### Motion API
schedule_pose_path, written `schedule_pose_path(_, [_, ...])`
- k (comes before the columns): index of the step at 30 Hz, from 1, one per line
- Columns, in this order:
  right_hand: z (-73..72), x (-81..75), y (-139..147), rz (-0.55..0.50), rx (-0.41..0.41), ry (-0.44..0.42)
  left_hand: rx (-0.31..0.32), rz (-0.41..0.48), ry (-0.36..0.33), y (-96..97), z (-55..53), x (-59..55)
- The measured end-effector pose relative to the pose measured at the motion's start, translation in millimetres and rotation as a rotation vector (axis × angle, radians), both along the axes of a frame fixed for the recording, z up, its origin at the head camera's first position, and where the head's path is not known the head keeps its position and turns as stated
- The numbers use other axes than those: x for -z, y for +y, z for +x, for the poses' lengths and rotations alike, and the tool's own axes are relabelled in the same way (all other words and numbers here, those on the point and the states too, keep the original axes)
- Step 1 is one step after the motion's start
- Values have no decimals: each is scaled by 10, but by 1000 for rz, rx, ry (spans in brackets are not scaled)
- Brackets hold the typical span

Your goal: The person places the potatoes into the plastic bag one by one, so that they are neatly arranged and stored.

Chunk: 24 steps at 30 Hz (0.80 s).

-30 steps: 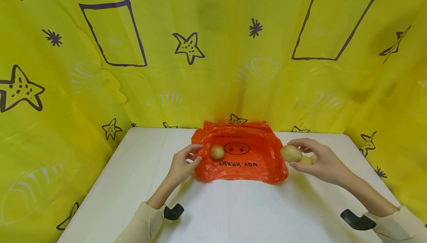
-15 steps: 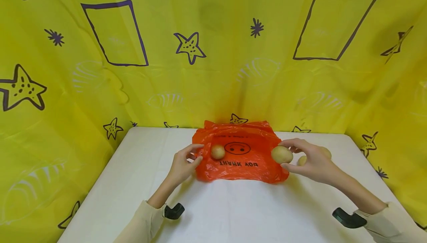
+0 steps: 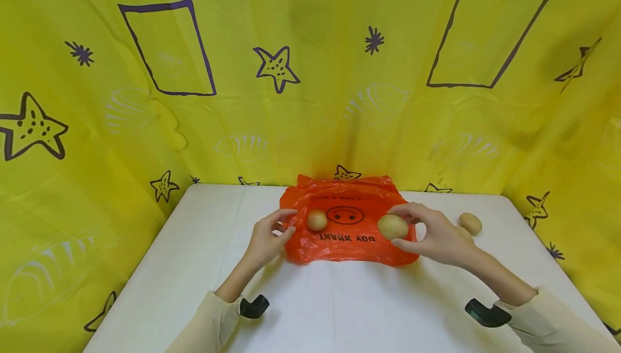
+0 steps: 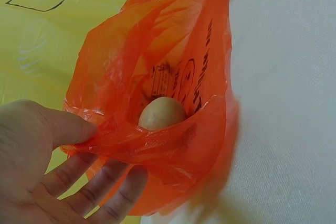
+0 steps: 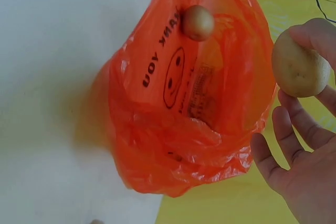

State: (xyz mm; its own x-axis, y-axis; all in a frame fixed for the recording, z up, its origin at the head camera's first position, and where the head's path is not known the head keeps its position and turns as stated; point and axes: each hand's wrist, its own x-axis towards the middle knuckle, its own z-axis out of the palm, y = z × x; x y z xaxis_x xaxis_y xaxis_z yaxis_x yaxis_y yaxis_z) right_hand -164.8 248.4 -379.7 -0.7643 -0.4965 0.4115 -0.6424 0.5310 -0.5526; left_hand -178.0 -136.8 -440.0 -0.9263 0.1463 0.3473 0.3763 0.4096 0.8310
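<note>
A red plastic bag (image 3: 351, 248) with printed lettering and a smiling face lies with its mouth spread wide. One potato (image 4: 163, 114) rests inside it, toward the left side. My left hand (image 3: 264, 240) pinches the bag's left rim, thumb inside and fingers outside in the left wrist view. Between the thumb and fingertips of my right hand (image 3: 439, 237) is a second potato (image 5: 298, 66), held above the bag's right rim. In the head view this potato overlaps the bag's right part.
Two more potatoes lie on the white table (image 3: 335, 310) at the right: one potato (image 3: 470, 223) shows fully, and my right hand partly hides the other potato (image 3: 464, 234). A yellow patterned curtain (image 3: 320, 126) stands around the table's back and sides.
My right hand has moved left with its potato, from beside the bag's right edge to over the bag, exposing the potatoes behind it. The left hand stays at the rim.
</note>
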Motion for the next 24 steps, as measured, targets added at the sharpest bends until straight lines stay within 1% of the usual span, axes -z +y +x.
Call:
schedule_pose_path(4, [-21,50,-75,-30,-31,-23,-4,6,18,-5,-10,22])
schedule_pose_path(10, [-48,120,-190,-47,-57,-29,-9,1,4,-1,-5,7])
schedule_pose_path(14, [-72,160,-262,-45,-44,-72,-11,0,-10,6,-3,-3])
schedule_pose_path(20, [-131,252,-363,-68,-41,-116,-16,0,-18,9,-2,-1])
schedule_pose_path(24, [-149,274,-452,-71,-38,-145,-17,2,-20,4,2,-1])
